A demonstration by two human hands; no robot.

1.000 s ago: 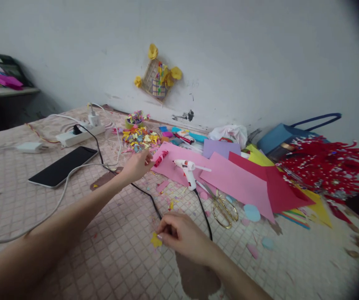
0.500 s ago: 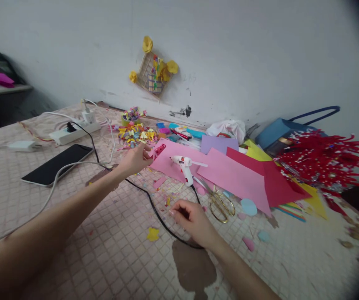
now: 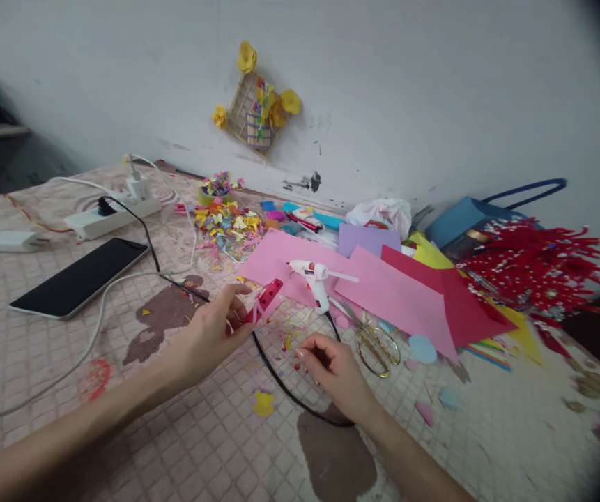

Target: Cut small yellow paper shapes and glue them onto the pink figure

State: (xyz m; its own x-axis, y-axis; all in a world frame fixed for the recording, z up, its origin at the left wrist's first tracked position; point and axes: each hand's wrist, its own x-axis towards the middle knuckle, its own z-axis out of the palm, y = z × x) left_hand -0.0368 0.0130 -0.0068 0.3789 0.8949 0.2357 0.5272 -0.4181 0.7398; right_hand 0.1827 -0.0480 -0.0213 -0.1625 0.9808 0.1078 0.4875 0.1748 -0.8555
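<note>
Left of the glue gun [image 3: 317, 287], the left hand [image 3: 206, 336] grips a red dotted strip [image 3: 270, 295]; whether the right hand [image 3: 339, 371] holds anything, one cannot tell. Snagging the black cord [image 3: 279, 382] could drag the glue gun.

Both the slim left hand [image 3: 216, 324] and the slim right hand [image 3: 336, 366] are bare, as are the smooth left forearm [image 3: 116, 404] and right forearm [image 3: 414, 453]. A glossy, pinkish-red fingernail [image 3: 298, 354] shows on the right, too small to tell whether it is painted.
</note>
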